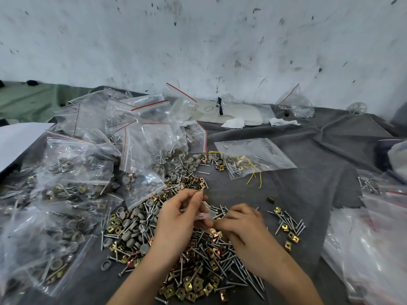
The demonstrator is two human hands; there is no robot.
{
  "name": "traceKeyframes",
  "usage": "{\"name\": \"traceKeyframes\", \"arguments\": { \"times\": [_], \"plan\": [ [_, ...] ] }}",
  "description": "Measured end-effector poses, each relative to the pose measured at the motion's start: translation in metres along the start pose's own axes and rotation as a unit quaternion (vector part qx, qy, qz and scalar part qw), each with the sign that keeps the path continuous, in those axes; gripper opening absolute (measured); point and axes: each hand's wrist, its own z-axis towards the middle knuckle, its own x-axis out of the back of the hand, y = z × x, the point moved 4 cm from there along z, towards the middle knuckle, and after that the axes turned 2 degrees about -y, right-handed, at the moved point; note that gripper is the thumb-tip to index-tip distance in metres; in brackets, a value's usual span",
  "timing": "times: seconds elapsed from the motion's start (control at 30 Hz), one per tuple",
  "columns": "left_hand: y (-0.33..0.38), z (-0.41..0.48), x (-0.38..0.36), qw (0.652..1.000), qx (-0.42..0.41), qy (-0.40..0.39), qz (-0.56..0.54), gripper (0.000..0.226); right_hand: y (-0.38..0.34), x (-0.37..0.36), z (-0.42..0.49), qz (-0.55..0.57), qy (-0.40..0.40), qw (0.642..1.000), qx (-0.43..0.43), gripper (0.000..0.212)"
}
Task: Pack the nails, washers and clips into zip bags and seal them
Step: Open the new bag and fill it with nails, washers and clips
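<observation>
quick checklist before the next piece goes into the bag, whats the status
1. Bag in grip: left hand holds the small zip bag. Ok.
2. Bag mouth open: blurred. Cannot tell.
3. Piece picked: right hand reaches down among the clips, grasp hidden. Cannot tell.
4. Supply in reach: loose nails and washers lie beside both hands. Ok.
5. Finished work clear: packed bags heaped at left. Ok.
</observation>
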Motion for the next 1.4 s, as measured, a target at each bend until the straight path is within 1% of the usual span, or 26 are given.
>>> {"name": "traceKeyframes", "arguments": {
  "times": [0.1,0.2,0.3,0.4,0.5,0.63,0.73,0.83,0.9,0.93,0.97,1.0,1.03,1.07,1.1,1.17,1.23,1.33,1.4],
  "plan": [
    [0.000,0.000,0.003,1.000,0.010,0.006,-0.021,0.020,-0.003,-0.002,0.002,0.009,-0.015,1.000,0.025,0.040],
    [-0.002,0.002,0.008,0.998,0.030,0.018,-0.044,0.022,-0.007,0.001,0.002,0.010,0.003,0.998,0.057,0.047],
    [-0.003,0.006,0.014,0.996,0.053,0.033,-0.064,0.023,-0.012,0.004,0.000,-0.038,0.016,0.996,0.076,0.053],
    [-0.002,0.007,0.016,0.995,0.062,0.027,-0.072,0.023,-0.014,0.007,0.000,-0.051,0.042,0.993,0.093,0.047],
    [-0.001,0.007,0.015,0.995,0.062,0.022,-0.069,0.023,-0.012,0.009,0.002,-0.040,0.053,0.993,0.095,0.044],
    [0.001,0.007,0.014,0.996,0.060,0.018,-0.065,0.023,-0.012,0.009,0.004,0.014,0.059,0.993,0.100,0.039],
    [0.002,0.006,0.013,0.995,0.062,0.016,-0.070,0.023,-0.012,0.009,0.005,0.071,0.076,0.992,0.074,0.029],
    [0.008,0.006,0.015,0.999,0.039,0.012,-0.034,0.021,-0.010,0.011,0.004,0.105,0.111,0.987,0.046,0.022],
    [0.016,0.007,0.018,1.000,0.005,0.010,0.023,0.018,-0.010,0.015,0.004,0.113,0.138,0.983,0.035,0.020],
    [0.021,0.006,0.020,0.997,-0.026,0.012,0.069,0.018,-0.010,0.016,0.004,0.113,0.147,0.982,0.034,0.017],
    [0.029,0.005,0.022,0.987,-0.077,0.020,0.139,0.020,-0.009,0.018,0.005,0.109,0.152,0.982,0.031,0.013],
    [0.038,0.003,0.023,0.963,-0.149,0.029,0.222,0.023,-0.009,0.020,0.006,0.105,0.153,0.982,0.026,0.011],
    [0.047,0.000,0.023,0.928,-0.229,0.024,0.292,0.026,-0.009,0.021,0.006,0.104,0.151,0.983,0.018,0.010],
    [0.053,-0.003,0.019,0.892,-0.297,-0.003,0.340,0.027,-0.009,0.023,0.007,0.103,0.153,0.983,0.011,0.009],
    [0.056,-0.006,0.015,0.863,-0.337,-0.044,0.374,0.029,-0.010,0.025,0.007,0.101,0.158,0.982,0.007,0.008],
    [0.053,-0.009,0.009,0.824,-0.359,-0.122,0.422,0.030,-0.013,0.029,0.008,0.099,0.165,0.981,0.003,0.012],
    [0.049,-0.009,0.007,0.803,-0.351,-0.161,0.454,0.028,-0.014,0.032,0.008,0.101,0.167,0.981,-0.002,0.017],
    [0.047,-0.009,0.006,0.795,-0.356,-0.181,0.456,0.025,-0.013,0.036,0.007,0.115,0.182,0.977,-0.006,0.011],
    [0.046,-0.007,0.005,0.790,-0.355,-0.186,0.464,0.026,-0.012,0.037,0.007,0.121,0.194,0.973,-0.012,0.013]
  ]
}}
